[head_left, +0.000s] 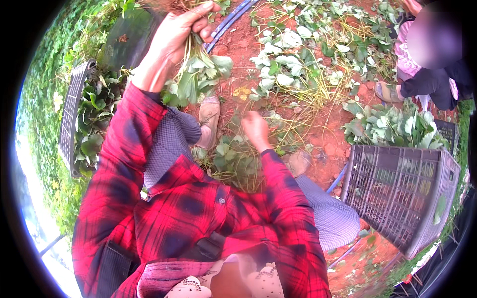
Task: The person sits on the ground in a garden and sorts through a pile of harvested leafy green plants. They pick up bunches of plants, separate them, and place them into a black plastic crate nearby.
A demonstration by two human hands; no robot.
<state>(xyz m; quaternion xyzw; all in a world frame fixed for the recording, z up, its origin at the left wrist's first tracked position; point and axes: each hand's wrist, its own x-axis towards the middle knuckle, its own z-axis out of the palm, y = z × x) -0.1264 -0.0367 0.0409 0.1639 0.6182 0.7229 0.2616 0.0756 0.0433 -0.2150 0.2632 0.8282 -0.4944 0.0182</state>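
Note:
High at the far left of centre, my left hand [181, 32] is closed round a bunch of strawberry plants [196, 74]. Their green leaves hang below my fist, and brown roots stick out above it. My right hand [256, 130] is lower, between my feet, fingers curled and slightly blurred. It is over a patch of loose leaves and thin stems [233, 159] on the red soil; anything within its fingers is too unclear to name. Farther off lies a wide spread of pulled plants [293, 64] with pale leaf undersides and long yellowish stems.
A dark plastic crate [397, 171] stands tilted at the right, with a leafy heap [392, 126] by its far side. Another crate [74, 116] with leaves is at the left. A blue hose [231, 20] crosses the soil. Another person [422, 74] crouches at the far right.

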